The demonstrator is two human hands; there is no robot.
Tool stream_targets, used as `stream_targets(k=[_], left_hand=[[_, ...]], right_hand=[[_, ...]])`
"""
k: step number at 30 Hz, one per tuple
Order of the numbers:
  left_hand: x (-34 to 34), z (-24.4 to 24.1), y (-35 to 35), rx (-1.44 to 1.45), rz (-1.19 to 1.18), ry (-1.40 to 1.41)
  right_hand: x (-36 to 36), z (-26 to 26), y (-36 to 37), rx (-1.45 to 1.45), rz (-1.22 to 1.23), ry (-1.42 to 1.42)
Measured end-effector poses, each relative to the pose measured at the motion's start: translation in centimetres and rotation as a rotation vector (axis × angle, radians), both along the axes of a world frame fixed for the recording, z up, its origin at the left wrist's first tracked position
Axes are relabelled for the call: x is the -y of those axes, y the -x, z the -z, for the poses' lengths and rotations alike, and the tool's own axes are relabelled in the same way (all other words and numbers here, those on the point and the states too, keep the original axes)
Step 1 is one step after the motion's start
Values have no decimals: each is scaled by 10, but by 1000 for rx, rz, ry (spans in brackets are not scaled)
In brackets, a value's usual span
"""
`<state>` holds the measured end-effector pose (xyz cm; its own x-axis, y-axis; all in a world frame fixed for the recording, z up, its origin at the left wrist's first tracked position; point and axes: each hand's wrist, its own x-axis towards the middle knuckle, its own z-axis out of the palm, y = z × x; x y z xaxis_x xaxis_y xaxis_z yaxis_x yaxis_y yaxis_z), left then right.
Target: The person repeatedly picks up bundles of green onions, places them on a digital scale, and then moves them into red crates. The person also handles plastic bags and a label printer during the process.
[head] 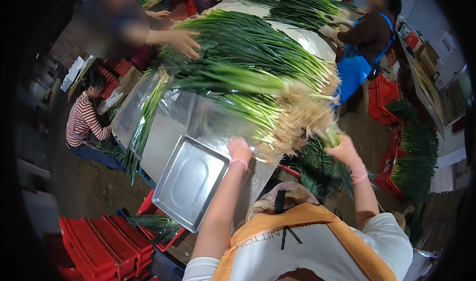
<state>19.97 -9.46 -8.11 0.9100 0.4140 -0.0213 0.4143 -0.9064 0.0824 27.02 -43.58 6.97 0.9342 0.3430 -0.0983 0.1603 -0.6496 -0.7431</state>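
Note:
My right hand (344, 149), in a thin pink glove, grips some green onions (328, 134) near their pale root ends at the table's right edge, their leaves hanging down. My left hand (239, 149), gloved alike, is closed on the near edge of a clear plastic sheet or bag (219, 121); the exact grip is hard to tell. Just left of that hand lies a shallow metal tray (191, 182). Beyond both hands spreads a big pile of green onions (253, 46), roots to the right; part of it is blurred. A separate bunch (148, 113) lies in clear plastic.
A person in a blue apron (351, 72) works across at the right; another person's hand (184, 41) reaches over the pile from the left. A person in a striped top (87, 113) sits at the left. Red crates (108, 243) stand lower left, others (385, 98) at right.

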Motion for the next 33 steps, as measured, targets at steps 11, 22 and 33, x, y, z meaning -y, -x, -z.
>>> stream_targets(k=[11,22,33], left_hand=[[-53,74,-38,-275,-28,32],[-40,42,-21,-363,-130,185],[-148,-106,-20,326,20,307]], right_hand=[[-43,44,-25,-304,-382,159],[-67,82,-75,-218,-629,87],[-72,78,-83,-430,-554,188]])
